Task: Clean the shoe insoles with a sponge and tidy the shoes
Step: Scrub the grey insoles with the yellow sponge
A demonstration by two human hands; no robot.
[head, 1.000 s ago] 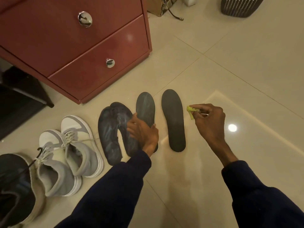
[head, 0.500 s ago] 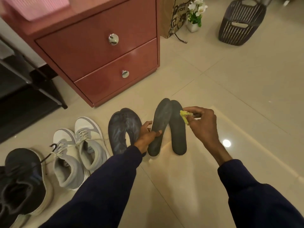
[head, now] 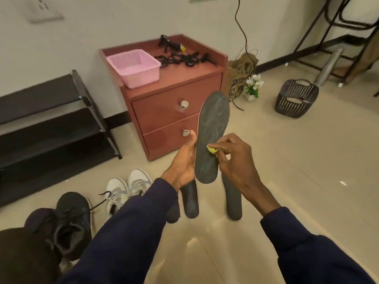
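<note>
Gripping the upright insole (head: 213, 132) along its 9 o'clock edge, the left hand (head: 183, 162) is closed round it, thumb extended. The insole is held clear of the floor (head: 287, 181) at frame centre. Its long axis runs 6 to 12 o'clock, toe tipped slightly toward 1, heel down. The right hand (head: 235, 158) pinches a yellow sponge (head: 212, 150) against the insole's face. Further insoles (head: 190, 199) lie on the floor at 6 o'clock, and white shoes (head: 127, 189) at 8.

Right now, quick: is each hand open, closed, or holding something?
Left hand: closed, holding the raised insole upright by its edge.
Right hand: closed, pinching the yellow sponge against that insole.
</note>
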